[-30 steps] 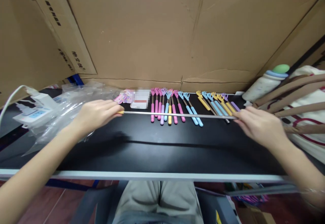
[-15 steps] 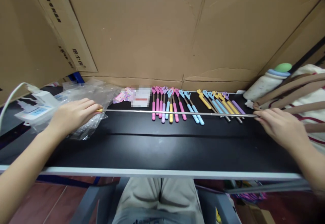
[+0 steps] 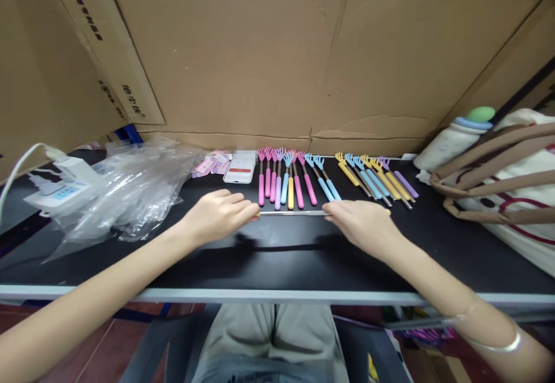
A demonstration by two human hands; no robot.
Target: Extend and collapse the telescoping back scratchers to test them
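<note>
Both hands hold a telescopic back scratcher (image 3: pixel 291 213) level above the black table. My left hand (image 3: pixel 222 214) is closed around its left end, where a bit of yellow shows at the fingertips. Gripping the metal rod farther right is my right hand (image 3: pixel 363 225), with a yellow tip peeking out beyond it. Behind the rod lies a row of back scratchers with pink (image 3: pixel 261 189), purple, blue and yellow handles, claws toward the back. Another group of back scratchers (image 3: pixel 376 181), in yellow, blue and purple, rests to the right, some with bare metal ends.
Clear plastic bags (image 3: pixel 143 189) and a white power strip (image 3: pixel 65 192) lie at left. A phone (image 3: pixel 240 169) and pink cards (image 3: pixel 212 163) sit at the back. At right stand a bottle (image 3: pixel 453 140) and a bag with brown straps (image 3: pixel 511 189). Cardboard (image 3: pixel 243 53) walls the back.
My hands have come from far apart to near the middle, and the rod's exposed length between them is much shorter. The phone is now more visible.
</note>
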